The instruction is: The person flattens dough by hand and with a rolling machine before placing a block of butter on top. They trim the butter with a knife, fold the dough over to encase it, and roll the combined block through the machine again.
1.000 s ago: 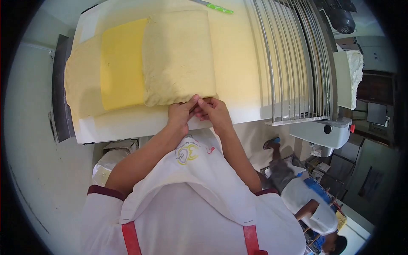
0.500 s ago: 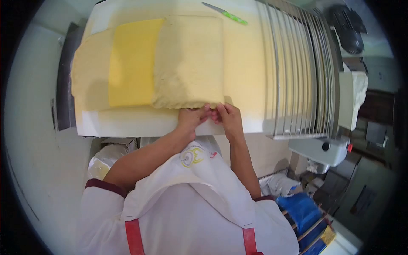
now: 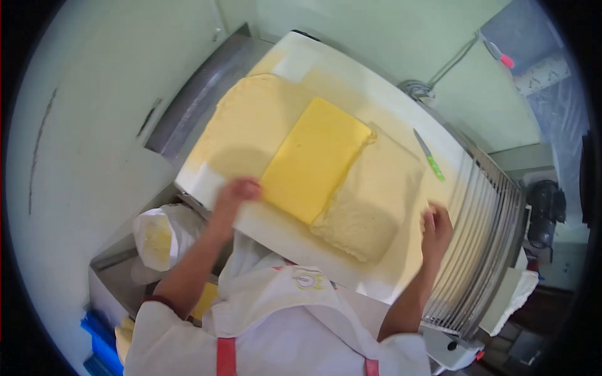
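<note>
A pale dough sheet (image 3: 248, 122) lies on the white work surface (image 3: 241, 224). On its middle rests a flat yellow slab that looks like butter (image 3: 316, 160). The right part of the dough is a thicker folded flap (image 3: 376, 194), its near edge crimped and uneven. My left hand (image 3: 241, 189), smeared by motion, is by the slab's near left corner. Just off the flap's right edge, my right hand (image 3: 437, 227) has its fingers curled together; what they hold, if anything, I cannot make out.
A knife with a green handle (image 3: 433, 164) lies beyond the flap. Metal rods of a guard (image 3: 480, 232) border the right side of the surface. A white bag (image 3: 157, 235) stands below the left edge, and a dark motor (image 3: 545, 213) sits at far right.
Both hands have left the dough's near edge and moved apart, left hand leftward, right hand rightward. The whole view has turned, so the table now appears slanted.
</note>
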{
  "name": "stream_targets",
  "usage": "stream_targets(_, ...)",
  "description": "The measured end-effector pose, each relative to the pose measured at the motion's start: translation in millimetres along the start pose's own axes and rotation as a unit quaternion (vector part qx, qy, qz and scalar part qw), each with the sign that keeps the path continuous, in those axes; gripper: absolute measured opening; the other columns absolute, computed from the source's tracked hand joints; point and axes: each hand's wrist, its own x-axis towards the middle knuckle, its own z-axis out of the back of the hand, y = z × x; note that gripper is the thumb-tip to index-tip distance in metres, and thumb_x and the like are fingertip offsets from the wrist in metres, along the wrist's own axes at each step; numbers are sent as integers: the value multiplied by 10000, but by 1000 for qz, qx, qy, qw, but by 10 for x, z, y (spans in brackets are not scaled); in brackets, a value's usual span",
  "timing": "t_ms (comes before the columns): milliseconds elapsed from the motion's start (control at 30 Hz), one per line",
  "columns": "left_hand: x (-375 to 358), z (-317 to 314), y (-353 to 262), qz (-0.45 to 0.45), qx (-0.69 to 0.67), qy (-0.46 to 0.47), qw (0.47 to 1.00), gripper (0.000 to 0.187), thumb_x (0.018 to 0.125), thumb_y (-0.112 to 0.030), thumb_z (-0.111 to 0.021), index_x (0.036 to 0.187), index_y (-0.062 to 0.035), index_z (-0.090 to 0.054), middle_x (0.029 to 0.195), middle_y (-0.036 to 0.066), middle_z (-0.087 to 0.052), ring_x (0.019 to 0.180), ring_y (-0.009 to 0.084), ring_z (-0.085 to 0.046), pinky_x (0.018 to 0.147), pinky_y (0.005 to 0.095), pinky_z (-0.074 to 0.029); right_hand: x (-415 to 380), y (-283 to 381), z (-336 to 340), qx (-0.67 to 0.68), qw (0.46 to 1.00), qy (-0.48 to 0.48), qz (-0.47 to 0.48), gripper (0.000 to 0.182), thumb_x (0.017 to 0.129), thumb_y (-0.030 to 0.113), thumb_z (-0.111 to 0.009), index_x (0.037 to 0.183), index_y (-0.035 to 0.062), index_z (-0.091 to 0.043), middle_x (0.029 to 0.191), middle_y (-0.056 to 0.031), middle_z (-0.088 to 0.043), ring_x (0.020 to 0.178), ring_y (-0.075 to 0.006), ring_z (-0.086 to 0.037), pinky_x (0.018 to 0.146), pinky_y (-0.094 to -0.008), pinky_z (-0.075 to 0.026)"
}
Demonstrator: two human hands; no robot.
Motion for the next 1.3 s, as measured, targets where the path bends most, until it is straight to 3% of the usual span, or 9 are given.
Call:
stream_targets(67,240,291,-105,-101,36,-81,991,238,922,-157,-574,1116,-23,-603,992,59,-637,944,130,-591,874,273,-459,425,297,-432,37,995,12,87,198,897,53,-628,1094,49,-651,891,-56,-659,817,-128,-608,733,-272,-509)
stream_targets(167,537,648,26,-144,68,-117,980,228,914,-63,-591,1136,-13,-599,1051,45,-637,975,111,-587,887,245,-455,864,931,-1047,-85,937,127,315,144,840,74,-678,977,32,-663,976,-146,-658,931,-326,-617,826,-361,-493)
stream_targets(333,908,1342,-31,-207,367,-315,850,382,896,-62,-603,1262,8,-518,1157,133,-626,1061,177,-597,926,305,-463,1360,1459,-1941,-127,903,201,357,213,840,147,-686,1020,41,-646,1081,-130,-639,1036,-340,-578,894,-414,-465)
stream_targets(500,1241,1226,-182,-31,254,-194,947,545,823,-236,-715,1256,23,-507,1023,152,-657,904,199,-645,830,315,-502,1774,1682,-3470,-178,832,182,492,477,865,378,-655,1147,-3,-598,1202,-176,-600,1151,-337,-535,991,-451,-405)
stream_targets(567,1346,1181,-321,40,281,-196,939,564,801,-267,-737,1235,21,-520,966,129,-658,849,188,-640,787,307,-505,1880,1810,-3927,-231,855,283,368,589,825,444,-692,1226,29,-578,1277,-208,-561,1222,-354,-503,1026,-415,-408)
stream_targets(767,1483,1191,-417,83,307,-77,945,460,813,-145,-729,1189,14,-517,940,49,-600,795,110,-549,748,258,-457,2438,2436,-4168,-329,722,594,134,460,737,361,-772,1019,41,-597,959,-83,-637,893,-228,-595,794,-348,-458)
stream_targets(867,1345,1099,-225,-84,158,-79,981,463,826,-133,-713,1193,47,-495,931,79,-641,827,149,-608,765,288,-490,2452,2244,-4130,-169,746,610,209,389,726,296,-781,937,47,-570,860,-35,-597,797,-182,-544,715,-340,-431)
stream_targets(1100,1148,1047,-592,28,-1,-136,990,331,852,-15,-661,1135,18,-492,955,114,-675,829,127,-642,749,250,-500,2575,2263,-3887,-21,759,625,180,488,717,143,-774,1136,43,-546,896,-63,-624,813,-146,-564,705,-314,-446)
stream_targets(1300,291,-118,-1096,-139,218,-33,966,347,837,10,-651,1145,-7,-491,948,97,-686,777,138,-662,702,271,-523,2694,2112,-2372,39,766,586,260,425,668,-10,-713,1081,37,-624,893,-43,-655,797,-128,-588,761,-295,-475)
